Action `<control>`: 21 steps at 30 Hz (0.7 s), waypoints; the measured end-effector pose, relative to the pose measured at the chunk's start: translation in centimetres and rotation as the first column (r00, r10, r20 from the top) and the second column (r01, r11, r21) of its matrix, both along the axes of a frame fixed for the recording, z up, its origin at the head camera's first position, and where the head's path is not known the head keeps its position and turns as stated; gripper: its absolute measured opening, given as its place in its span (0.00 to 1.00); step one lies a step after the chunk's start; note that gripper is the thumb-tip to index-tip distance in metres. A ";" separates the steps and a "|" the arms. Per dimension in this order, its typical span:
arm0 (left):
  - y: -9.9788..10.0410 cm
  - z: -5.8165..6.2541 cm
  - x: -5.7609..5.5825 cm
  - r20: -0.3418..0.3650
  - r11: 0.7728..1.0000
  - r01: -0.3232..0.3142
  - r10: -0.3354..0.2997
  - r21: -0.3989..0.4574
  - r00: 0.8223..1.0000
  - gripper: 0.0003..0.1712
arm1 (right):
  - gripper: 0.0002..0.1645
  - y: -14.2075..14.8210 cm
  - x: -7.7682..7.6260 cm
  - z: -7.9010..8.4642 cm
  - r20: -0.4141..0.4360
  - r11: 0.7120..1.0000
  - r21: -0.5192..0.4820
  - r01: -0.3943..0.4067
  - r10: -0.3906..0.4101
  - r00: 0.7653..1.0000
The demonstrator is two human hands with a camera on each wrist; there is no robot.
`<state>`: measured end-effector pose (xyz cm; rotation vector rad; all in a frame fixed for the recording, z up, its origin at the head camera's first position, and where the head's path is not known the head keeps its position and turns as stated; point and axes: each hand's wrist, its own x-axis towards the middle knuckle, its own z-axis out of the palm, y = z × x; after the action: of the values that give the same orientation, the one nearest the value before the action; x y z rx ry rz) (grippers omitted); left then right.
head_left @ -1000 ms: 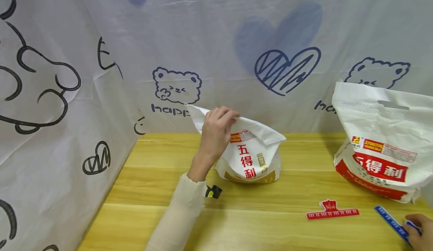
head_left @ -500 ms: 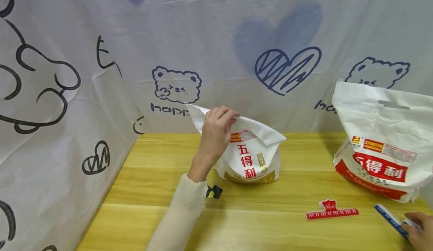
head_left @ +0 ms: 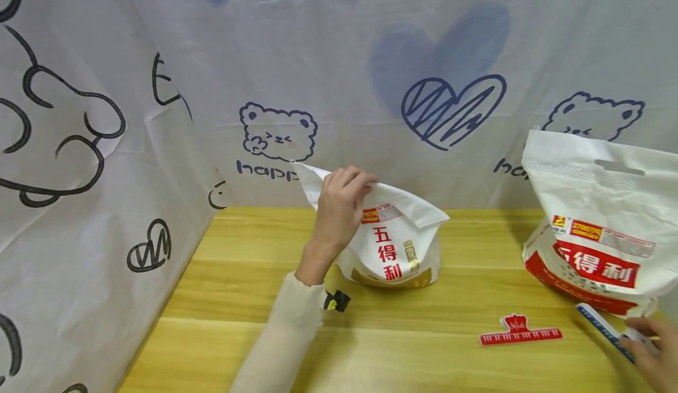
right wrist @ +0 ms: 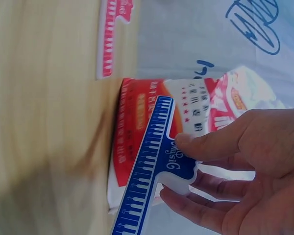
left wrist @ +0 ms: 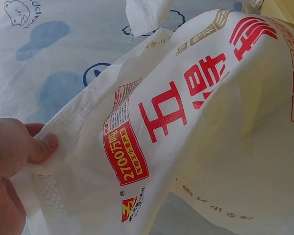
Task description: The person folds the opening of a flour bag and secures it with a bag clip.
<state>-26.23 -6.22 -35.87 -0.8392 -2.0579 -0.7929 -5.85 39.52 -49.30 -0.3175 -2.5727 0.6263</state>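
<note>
My left hand grips the top edge of a white flour bag with red lettering. In the left wrist view the thumb lies on the bag's textured top strip, and the bag slants off to the upper right. At the right edge of the head view, my right hand pinches a blue piano-key clip. The right wrist view shows the thumb on the clip's handle, fingers behind it, with its long bar angled in front of a second flour bag.
A red piano-key clip lies on the wooden table between the hands. The second bag, with a slotted handle, stands at the right. A printed cloth hangs behind. A small black and yellow-green item shows beside the left cuff.
My right hand has tilted the blue clip and moved it slightly left and up from where it was. The left hand keeps its hold on the bag.
</note>
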 end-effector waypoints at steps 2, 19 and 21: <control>0.0 0.0 0.0 -0.002 1.000 -0.003 0.003 -0.001 1.000 0.08 | 0.19 -0.5 -0.2 0.5 0.032 1.000 0.015 -0.013 0.012 0.999; 0.1 0.2 0.3 0.008 1.000 -0.005 0.005 -0.007 1.000 0.09 | 0.21 -3.6 -1.3 4.5 -0.001 0.994 0.078 -0.072 0.072 0.997; 0.2 0.2 0.3 0.007 1.000 -0.003 0.003 -0.006 1.000 0.09 | 0.21 -4.0 -1.4 5.0 0.005 0.994 0.081 -0.070 0.070 0.998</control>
<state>-25.89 -6.07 -35.64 -0.8375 -2.0685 -0.7888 -7.30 35.55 -44.31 -0.2022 -2.6129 0.5440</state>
